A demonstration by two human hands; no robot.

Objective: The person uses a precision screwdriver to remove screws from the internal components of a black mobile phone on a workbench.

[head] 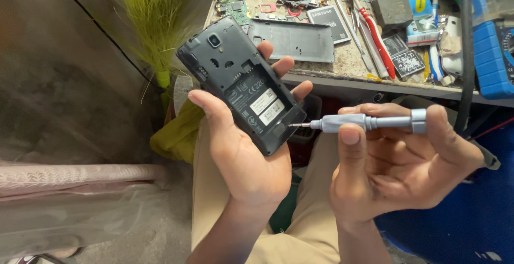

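The left hand point(243, 151) cradles an opened black phone point(241, 85) at the frame's centre, thumb over its left edge, fingers behind. The right hand point(396, 167) pinches a grey precision screwdriver point(364, 122), its tip touching the phone's lower right edge. Behind, at upper right, a cluttered surface point(348, 63) carries the phone's back cover point(294, 39), a battery point(329, 20), tools and a blue meter point(490, 55). A green broom point(152, 23) stands at upper left.

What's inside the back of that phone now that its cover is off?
The phone, held in the left hand, shows an empty battery bay with white stickers, a camera lens and dark plastic frame. The right hand points a screwdriver at its lower edge. The circuitry beneath stays covered.
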